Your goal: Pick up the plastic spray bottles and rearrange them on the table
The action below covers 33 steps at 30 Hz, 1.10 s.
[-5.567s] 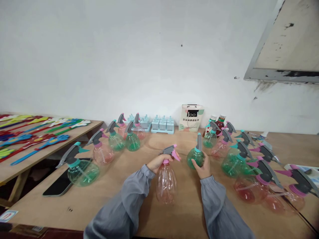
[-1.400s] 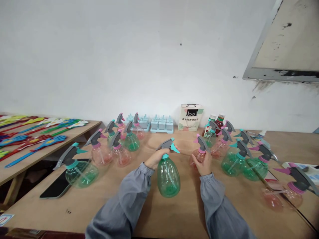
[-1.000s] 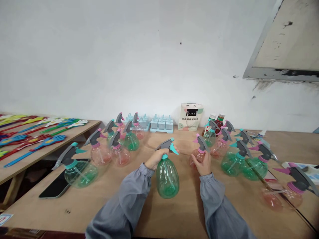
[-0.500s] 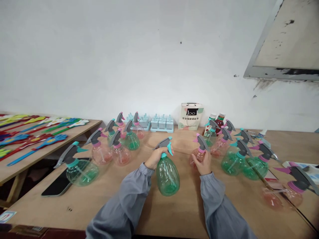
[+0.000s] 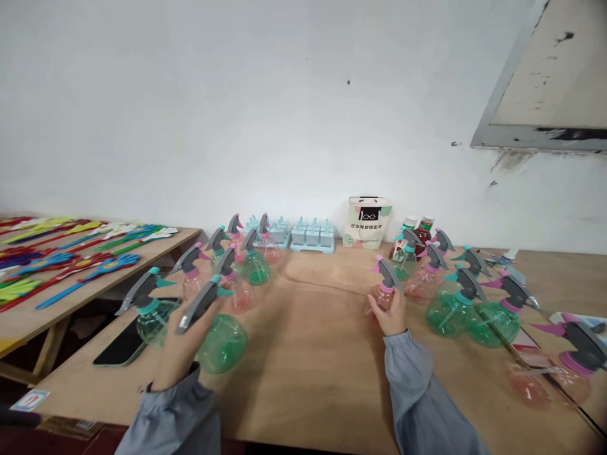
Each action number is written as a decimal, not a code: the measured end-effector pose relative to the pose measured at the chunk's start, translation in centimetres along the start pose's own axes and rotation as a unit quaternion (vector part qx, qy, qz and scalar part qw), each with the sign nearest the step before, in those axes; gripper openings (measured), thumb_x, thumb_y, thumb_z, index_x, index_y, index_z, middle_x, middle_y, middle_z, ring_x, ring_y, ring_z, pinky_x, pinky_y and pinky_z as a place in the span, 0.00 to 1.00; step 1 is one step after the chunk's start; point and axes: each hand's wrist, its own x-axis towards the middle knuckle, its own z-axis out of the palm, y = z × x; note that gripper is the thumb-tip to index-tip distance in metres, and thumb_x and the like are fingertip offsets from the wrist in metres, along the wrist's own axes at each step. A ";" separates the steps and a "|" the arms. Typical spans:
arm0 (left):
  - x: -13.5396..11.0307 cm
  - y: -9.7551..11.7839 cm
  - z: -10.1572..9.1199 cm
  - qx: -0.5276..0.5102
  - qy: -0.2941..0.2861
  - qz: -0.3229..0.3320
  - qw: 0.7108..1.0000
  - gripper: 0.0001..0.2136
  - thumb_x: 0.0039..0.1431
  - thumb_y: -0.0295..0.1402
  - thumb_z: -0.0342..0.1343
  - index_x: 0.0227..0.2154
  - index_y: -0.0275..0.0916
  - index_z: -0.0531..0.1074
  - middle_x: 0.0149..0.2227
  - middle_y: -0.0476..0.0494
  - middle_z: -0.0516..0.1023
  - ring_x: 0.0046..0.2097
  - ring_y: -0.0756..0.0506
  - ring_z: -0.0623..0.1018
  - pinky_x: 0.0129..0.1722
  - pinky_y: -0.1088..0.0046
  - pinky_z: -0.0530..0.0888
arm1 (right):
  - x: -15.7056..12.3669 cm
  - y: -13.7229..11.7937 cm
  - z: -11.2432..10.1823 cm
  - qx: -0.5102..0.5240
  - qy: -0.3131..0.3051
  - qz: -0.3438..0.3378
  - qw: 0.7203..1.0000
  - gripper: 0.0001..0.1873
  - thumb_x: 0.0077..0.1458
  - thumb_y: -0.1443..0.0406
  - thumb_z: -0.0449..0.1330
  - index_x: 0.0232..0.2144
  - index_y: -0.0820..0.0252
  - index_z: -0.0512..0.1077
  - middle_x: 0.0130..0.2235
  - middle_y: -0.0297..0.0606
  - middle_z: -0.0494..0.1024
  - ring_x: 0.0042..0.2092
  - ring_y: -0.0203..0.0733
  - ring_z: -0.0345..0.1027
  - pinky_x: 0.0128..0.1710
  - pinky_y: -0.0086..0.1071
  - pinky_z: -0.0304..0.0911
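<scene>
My left hand (image 5: 183, 338) is wrapped around the neck of a green spray bottle (image 5: 222, 344) with a grey and teal head, at the left of the table near another green spray bottle (image 5: 154, 319). The lower body of the held bottle shows to the right of my fingers. On the right side, my right hand (image 5: 392, 313) grips a pink spray bottle (image 5: 379, 294) with a grey and pink head; its nozzle points left. Beyond my left hand stands a group of pink and green spray bottles (image 5: 256, 268). Several more spray bottles (image 5: 448, 314) stand to the right of my right hand.
A black phone (image 5: 121, 344) lies at the left. Pale blue ice-pop moulds (image 5: 312, 237), a paper bag (image 5: 366, 224) and red-filled bottles (image 5: 423, 234) stand along the wall. Colourful hand-shaped sticks (image 5: 95, 272) cover the side table (image 5: 177, 245).
My left hand has carried the green spray bottle from the middle of the table to the left. My right hand stays on the pink spray bottle. The view has shifted slightly.
</scene>
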 end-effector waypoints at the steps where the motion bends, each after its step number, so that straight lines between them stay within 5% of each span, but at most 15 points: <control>1: 0.0 -0.9 -0.8 0.005 0.020 -0.010 1.000 0.16 0.48 0.48 0.65 0.34 0.43 0.78 0.33 0.48 0.80 0.44 0.35 0.78 0.48 0.55 0.75 | 0.0 0.1 0.0 -0.002 0.002 0.000 1.000 0.28 0.51 0.48 0.64 0.47 0.59 0.67 0.40 0.41 0.72 0.44 0.51 0.67 0.44 0.46 0.64; 8: -0.7 -3.7 -1.1 0.076 0.095 -0.037 0.992 0.21 0.39 0.51 0.65 0.32 0.40 0.76 0.29 0.47 0.75 0.39 0.37 0.77 0.47 0.54 0.76 | 0.1 0.0 -0.1 0.007 -0.004 -0.003 1.000 0.28 0.51 0.49 0.64 0.49 0.58 0.67 0.41 0.42 0.72 0.45 0.52 0.67 0.44 0.47 0.64; 17: -0.9 -6.6 0.2 0.163 0.196 0.030 0.966 0.17 0.46 0.49 0.58 0.29 0.39 0.72 0.31 0.45 0.73 0.38 0.40 0.76 0.49 0.56 0.74 | 0.1 -0.1 -0.1 0.011 -0.007 0.001 1.000 0.28 0.51 0.48 0.63 0.47 0.59 0.67 0.40 0.42 0.71 0.44 0.52 0.67 0.45 0.48 0.64; 29: 1.8 -8.1 0.2 0.186 0.207 0.020 0.960 0.16 0.48 0.46 0.60 0.34 0.39 0.72 0.33 0.43 0.76 0.42 0.37 0.78 0.48 0.57 0.74 | 0.1 -0.3 -0.2 0.015 -0.009 0.000 1.000 0.28 0.51 0.49 0.63 0.48 0.58 0.67 0.41 0.43 0.72 0.45 0.53 0.68 0.46 0.49 0.65; 33: 1.2 -7.9 0.3 0.138 0.235 0.031 0.962 0.26 0.45 0.49 0.62 0.45 0.39 0.69 0.45 0.38 0.76 0.50 0.35 0.76 0.55 0.52 0.72 | 0.0 0.0 0.0 0.008 -0.002 -0.004 1.000 0.27 0.51 0.48 0.63 0.46 0.59 0.67 0.39 0.42 0.71 0.43 0.52 0.67 0.44 0.49 0.65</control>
